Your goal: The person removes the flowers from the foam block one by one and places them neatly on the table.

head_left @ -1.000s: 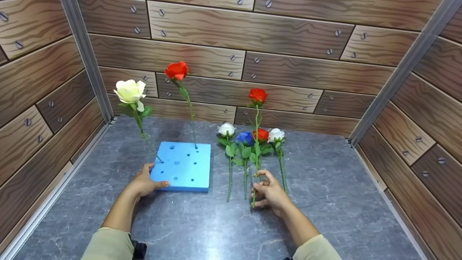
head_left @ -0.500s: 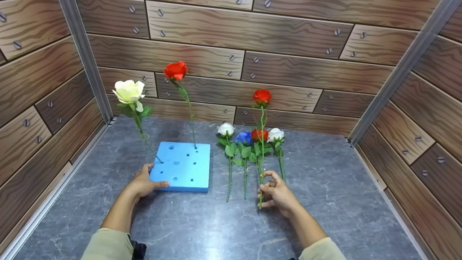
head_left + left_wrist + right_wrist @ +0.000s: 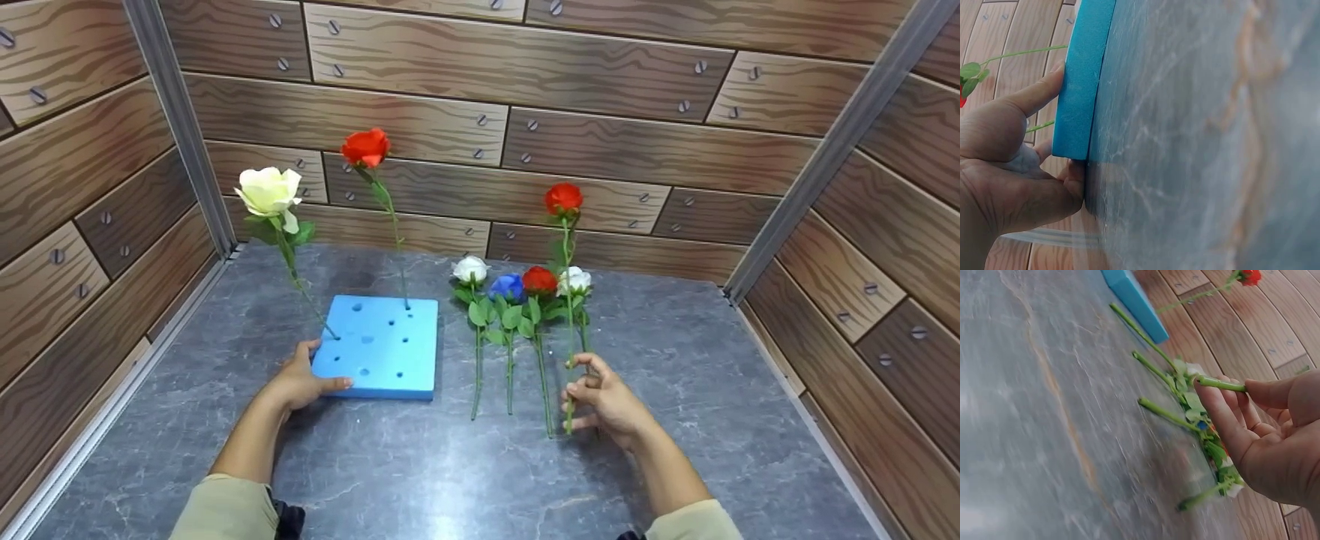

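Observation:
My left hand [image 3: 300,381] grips the near left corner of a blue foam block [image 3: 384,357] with several holes. In the left wrist view the thumb lies against the block's face [image 3: 1081,107], the fingers at its side and lower edge. A cream rose [image 3: 268,192] and a red rose [image 3: 366,148] stand in the block, both leaning left. My right hand [image 3: 611,401] pinches the lower stem of another red rose [image 3: 563,199], held upright with its bloom toward the back wall. Its cut stem end [image 3: 1213,382] shows between thumb and fingers in the right wrist view.
Lying in a row right of the block are a white rose [image 3: 470,269], a blue rose [image 3: 508,287], a red rose [image 3: 540,280] and another white rose [image 3: 575,280], stems toward me. Wood-patterned walls [image 3: 420,90] enclose the grey marbled tabletop [image 3: 390,457] at back and sides.
My right hand has moved right with the upright red rose, from over the lying red rose to in front of the right-hand white one. The left hand and block have stayed still.

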Demonstrator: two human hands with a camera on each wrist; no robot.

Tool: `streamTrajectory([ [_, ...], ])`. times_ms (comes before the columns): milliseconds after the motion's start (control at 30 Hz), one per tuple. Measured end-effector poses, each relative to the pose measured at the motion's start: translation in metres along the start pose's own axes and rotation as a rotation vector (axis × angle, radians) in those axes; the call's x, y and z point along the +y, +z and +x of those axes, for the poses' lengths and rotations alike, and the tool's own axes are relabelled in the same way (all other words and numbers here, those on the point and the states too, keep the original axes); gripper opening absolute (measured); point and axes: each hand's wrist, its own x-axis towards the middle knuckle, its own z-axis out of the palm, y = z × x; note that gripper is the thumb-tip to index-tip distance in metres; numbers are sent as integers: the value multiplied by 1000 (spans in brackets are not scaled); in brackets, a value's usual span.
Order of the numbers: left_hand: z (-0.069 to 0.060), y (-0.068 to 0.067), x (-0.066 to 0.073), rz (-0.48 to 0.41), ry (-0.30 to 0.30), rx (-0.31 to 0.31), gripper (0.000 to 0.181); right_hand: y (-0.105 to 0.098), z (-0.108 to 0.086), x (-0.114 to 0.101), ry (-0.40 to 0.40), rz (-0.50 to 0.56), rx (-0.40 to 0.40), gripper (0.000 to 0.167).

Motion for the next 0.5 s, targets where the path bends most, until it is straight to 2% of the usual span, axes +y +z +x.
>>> streamTrajectory([
  [500,1,1,-1,-7,2,4,114,-38,-17,12,22,5,-16,30],
])
